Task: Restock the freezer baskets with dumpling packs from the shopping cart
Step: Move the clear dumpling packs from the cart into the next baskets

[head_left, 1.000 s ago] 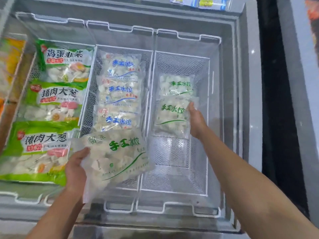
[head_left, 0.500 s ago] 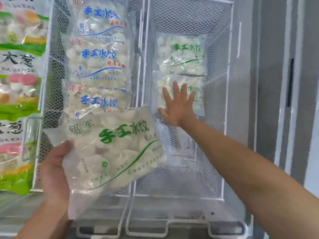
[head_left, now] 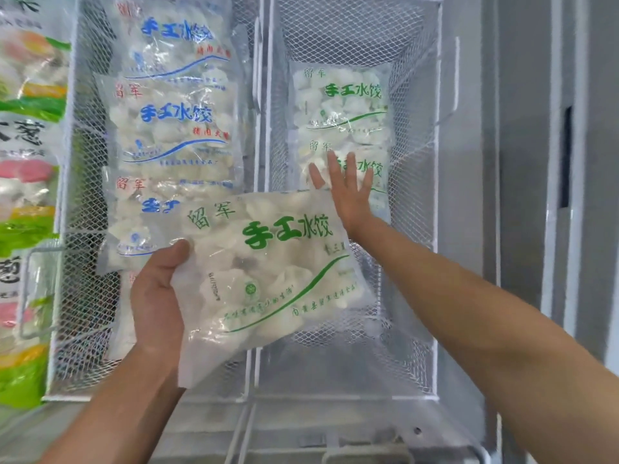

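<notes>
Two green-lettered packs (head_left: 341, 105) lie flat in the right basket (head_left: 432, 135), and the right hand (head_left: 348, 192) rests on the nearer one, fingers straight and spread. The left hand (head_left: 157, 296) grips a third pack (head_left: 268, 272) by its left edge, thumb on top, holding it tilted over the wire between the baskets. The near half of the right basket floor is bare mesh, so that looks like the spot. Best bet: lift the right hand out of the way, lower the pack flat, lettering up, just this side of its neighbours. The blue-lettered packs (head_left: 174, 118) fill the middle basket (head_left: 83, 195).
</notes>
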